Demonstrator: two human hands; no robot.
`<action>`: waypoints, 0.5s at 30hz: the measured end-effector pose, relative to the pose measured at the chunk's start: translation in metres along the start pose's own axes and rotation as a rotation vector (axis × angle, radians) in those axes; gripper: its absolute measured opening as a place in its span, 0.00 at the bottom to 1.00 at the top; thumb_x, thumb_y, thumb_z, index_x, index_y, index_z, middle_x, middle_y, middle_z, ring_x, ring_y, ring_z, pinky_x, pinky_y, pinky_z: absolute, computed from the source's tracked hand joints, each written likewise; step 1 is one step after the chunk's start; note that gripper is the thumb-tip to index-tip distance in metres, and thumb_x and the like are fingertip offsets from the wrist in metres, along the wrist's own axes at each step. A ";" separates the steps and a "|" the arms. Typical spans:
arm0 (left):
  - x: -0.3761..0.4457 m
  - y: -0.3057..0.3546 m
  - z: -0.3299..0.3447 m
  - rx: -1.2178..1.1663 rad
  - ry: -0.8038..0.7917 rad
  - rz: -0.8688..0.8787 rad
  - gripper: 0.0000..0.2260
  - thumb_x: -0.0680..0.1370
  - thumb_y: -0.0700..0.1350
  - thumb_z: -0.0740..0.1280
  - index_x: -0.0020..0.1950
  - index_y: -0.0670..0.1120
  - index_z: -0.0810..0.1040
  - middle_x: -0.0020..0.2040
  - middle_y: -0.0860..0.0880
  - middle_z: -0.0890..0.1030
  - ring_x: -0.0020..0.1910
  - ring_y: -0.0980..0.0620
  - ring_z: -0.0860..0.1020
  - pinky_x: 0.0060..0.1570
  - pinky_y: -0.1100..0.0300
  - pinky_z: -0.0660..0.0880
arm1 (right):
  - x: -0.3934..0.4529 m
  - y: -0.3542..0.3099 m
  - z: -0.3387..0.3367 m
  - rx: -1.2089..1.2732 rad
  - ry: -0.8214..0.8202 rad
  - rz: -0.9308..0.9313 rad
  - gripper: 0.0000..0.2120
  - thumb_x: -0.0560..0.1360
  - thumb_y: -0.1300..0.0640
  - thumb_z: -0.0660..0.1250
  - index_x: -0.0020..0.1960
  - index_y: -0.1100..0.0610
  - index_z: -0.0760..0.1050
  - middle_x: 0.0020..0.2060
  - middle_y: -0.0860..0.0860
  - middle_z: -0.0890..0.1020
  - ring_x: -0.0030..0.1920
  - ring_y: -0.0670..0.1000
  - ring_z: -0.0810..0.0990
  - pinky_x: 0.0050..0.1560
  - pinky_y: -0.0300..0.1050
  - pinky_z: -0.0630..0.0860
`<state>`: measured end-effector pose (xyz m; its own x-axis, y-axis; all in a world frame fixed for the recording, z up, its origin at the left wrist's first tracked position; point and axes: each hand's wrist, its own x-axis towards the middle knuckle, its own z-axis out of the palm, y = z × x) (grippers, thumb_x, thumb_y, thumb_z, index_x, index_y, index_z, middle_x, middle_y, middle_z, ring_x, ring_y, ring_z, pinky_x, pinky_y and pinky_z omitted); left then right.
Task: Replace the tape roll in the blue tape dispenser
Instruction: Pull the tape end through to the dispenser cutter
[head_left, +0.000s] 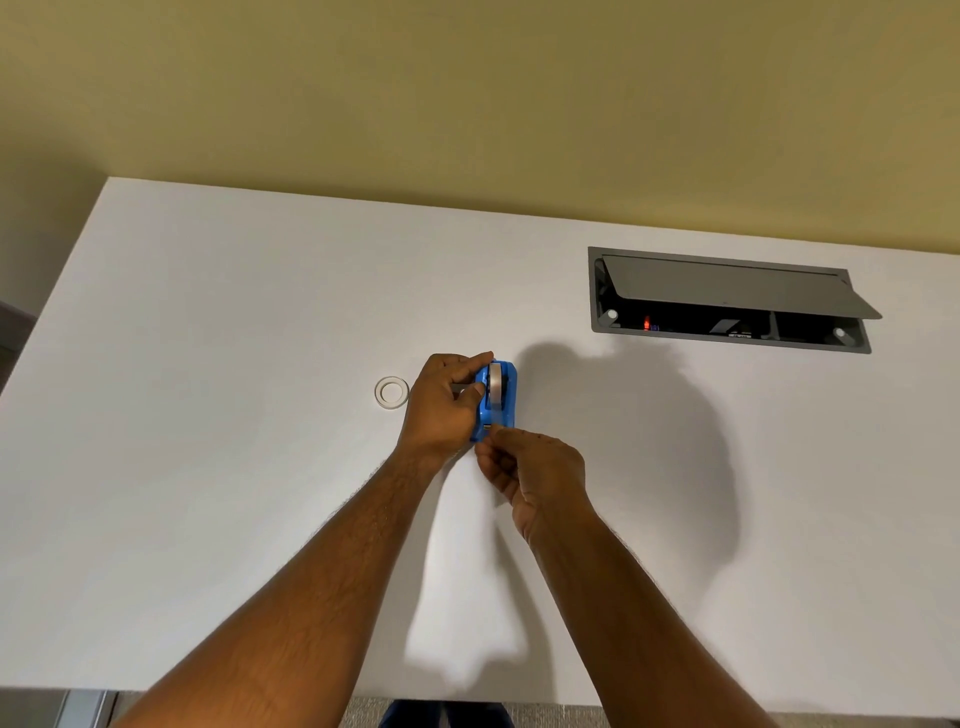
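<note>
The blue tape dispenser (505, 397) stands on the white table (208, 415) near the middle. A tape roll (497, 388) sits upright inside it. My left hand (448, 402) wraps the dispenser's left side, thumb against the roll. My right hand (530, 470) is just in front of the dispenser, fingertips pinched at its cutter end; whether they hold a tape end I cannot tell. A nearly bare clear roll core (391, 392) lies flat on the table to the left of my left hand.
A grey recessed cable box (727, 301) with its lid raised sits in the table at the back right. A yellow wall runs behind the table. The table's front edge is near the bottom of the view.
</note>
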<state>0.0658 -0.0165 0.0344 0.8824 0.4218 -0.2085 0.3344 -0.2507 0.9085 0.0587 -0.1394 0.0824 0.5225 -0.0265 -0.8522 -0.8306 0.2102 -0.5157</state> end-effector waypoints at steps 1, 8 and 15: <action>0.000 0.000 0.000 0.001 0.000 0.000 0.17 0.80 0.37 0.65 0.68 0.49 0.79 0.59 0.49 0.76 0.54 0.57 0.75 0.47 0.79 0.72 | 0.000 0.001 -0.001 -0.008 0.000 0.002 0.09 0.71 0.65 0.75 0.50 0.65 0.80 0.38 0.61 0.86 0.32 0.54 0.85 0.38 0.46 0.84; 0.001 0.000 0.000 -0.004 -0.007 0.001 0.17 0.80 0.37 0.65 0.68 0.49 0.79 0.59 0.49 0.76 0.55 0.56 0.76 0.48 0.75 0.73 | 0.003 0.006 -0.004 -0.045 0.016 0.033 0.06 0.73 0.63 0.74 0.47 0.64 0.81 0.34 0.58 0.85 0.30 0.53 0.84 0.41 0.49 0.84; 0.001 -0.003 0.000 0.003 -0.006 0.003 0.17 0.80 0.37 0.65 0.67 0.50 0.79 0.58 0.50 0.76 0.52 0.59 0.76 0.46 0.79 0.72 | 0.006 0.011 -0.003 -0.025 0.006 0.053 0.05 0.74 0.62 0.72 0.48 0.64 0.80 0.32 0.58 0.86 0.31 0.54 0.85 0.35 0.46 0.82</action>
<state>0.0660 -0.0156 0.0317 0.8853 0.4158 -0.2082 0.3330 -0.2543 0.9080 0.0515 -0.1402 0.0715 0.4760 -0.0223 -0.8792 -0.8619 0.1870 -0.4714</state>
